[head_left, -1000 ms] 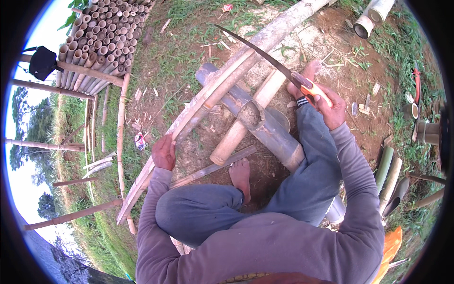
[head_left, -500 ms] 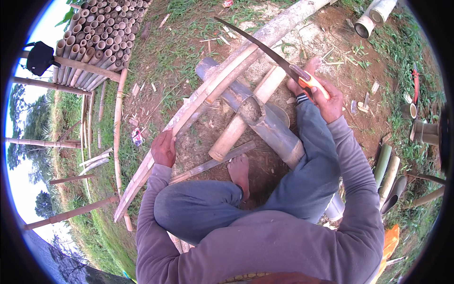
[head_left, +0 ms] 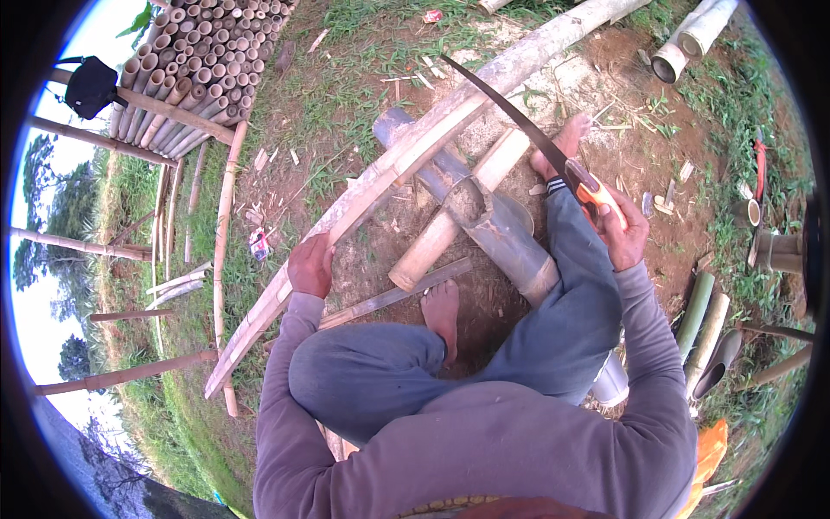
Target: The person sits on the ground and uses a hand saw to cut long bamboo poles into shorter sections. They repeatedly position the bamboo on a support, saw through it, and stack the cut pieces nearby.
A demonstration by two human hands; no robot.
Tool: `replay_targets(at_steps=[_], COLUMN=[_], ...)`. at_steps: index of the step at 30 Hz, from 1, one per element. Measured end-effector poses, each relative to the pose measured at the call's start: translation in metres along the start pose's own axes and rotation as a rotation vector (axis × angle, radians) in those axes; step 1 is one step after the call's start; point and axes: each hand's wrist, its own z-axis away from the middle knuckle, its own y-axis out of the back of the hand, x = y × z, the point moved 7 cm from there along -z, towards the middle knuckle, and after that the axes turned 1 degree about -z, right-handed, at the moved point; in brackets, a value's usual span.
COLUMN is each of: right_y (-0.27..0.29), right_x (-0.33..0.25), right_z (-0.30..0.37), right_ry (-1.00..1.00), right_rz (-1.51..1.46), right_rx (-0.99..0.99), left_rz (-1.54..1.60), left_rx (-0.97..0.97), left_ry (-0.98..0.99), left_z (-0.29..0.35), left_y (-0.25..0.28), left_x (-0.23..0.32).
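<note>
Bambus: the left hand clamps the split pole steady; the right hand fists the curved saw, blade resting on it.

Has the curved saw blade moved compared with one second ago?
Yes. The curved saw blade slid slightly down-right along the long split bamboo pole, drawn by the right hand.
</note>
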Motion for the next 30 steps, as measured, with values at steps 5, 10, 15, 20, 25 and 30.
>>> replay_targets(at_steps=[5,10,15,20,25,30], right_y=[0.041,0.059,0.05,0.003,-0.004,-0.036], right_x=[0.004,0.013,-0.012,-0.067,-0.057,-0.08], right_z=[0.045,0.088,0.1,0.101,0.114,0.127], right_ry=[0.025,-0.045,-0.018,0.092,0.119,0.137], right_rz=[-0.06,-0.043,-0.084,0.066,0.067,0.131], right_rx=[0.136,0.3,0.265,0.171,0.219,0.148], left_rz=[0.065,0.136,-0.129,-0.048,0.07,0.011], left_rx=[-0.18,-0.376,-0.01,-0.451,-0.402,-0.482], left_ry=[-0.082,-0.086,-0.054,0.315,0.289,0.389], left_z=[0.086,0.129,-0.02,-0.075,-0.057,-0.004], left_y=[-0.02,-0.041,-0.003,-0.058,-0.054,-0.04], left_x=[0.024,0.016,0.038,0.012,-0.008,-0.048])
